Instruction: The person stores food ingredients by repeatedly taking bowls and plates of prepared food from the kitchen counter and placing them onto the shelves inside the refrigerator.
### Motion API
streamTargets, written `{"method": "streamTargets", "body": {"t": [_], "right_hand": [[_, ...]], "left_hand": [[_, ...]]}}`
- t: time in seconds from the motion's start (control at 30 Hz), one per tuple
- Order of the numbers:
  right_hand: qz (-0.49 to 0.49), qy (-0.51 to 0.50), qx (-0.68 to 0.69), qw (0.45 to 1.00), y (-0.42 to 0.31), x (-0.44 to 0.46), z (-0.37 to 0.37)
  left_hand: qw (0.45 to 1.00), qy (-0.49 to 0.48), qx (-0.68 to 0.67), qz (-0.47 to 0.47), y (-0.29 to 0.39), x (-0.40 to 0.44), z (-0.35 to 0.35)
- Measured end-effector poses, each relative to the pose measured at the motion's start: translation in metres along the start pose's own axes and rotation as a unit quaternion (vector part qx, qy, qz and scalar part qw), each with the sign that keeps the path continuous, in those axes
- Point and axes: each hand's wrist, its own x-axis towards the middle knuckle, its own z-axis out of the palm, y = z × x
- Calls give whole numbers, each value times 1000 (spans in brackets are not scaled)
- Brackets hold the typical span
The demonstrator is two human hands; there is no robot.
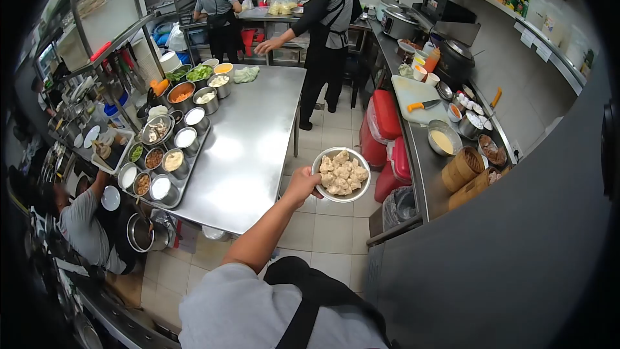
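Observation:
My left hand [303, 187] is closed on the left side of a round metal bowl [315, 167], held out over the floor between the steel table and the right-hand counter. The bowl is heaped with pale beige, lumpy pieces of food [343, 172], whose exact kind I cannot tell. It tips slightly, so its contents face me. My fingers pass beneath the rim and are partly hidden. My right hand is out of view.
Left stands a steel table [248, 136] with food containers [183, 92] along its side. Right, a counter holds a cutting board [416, 98], a knife [423, 106] and bamboo steamers [462, 169]. Red bins [382, 126] stand below. Co-workers [328, 22] stand ahead; another person [97, 226] is at left.

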Motion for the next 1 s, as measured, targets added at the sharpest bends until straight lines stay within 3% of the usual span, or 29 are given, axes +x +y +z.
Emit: {"method": "streamTargets", "body": {"t": [0.27,0.53,0.63,0.7,0.83,1.0], "right_hand": [[53,146,104,982,-3,-71,-51],[126,297,266,909,-20,-172,-109],[135,237,268,924,2,-198,-108],[120,174,250,945,13,-215,-101],[67,141,216,964,29,-249,-74],[27,39,195,980,-19,-294,-54]], "left_hand": [[995,-71,48,-49,37,-89,-72],[978,-188,71,-61,24,-131,-138],[966,-250,41,-55,32,-148,-145],[968,-238,50,-54,38,-163,-148],[957,-281,24,-64,45,-189,-150],[936,-334,0,-107,26,-214,-164]]}}
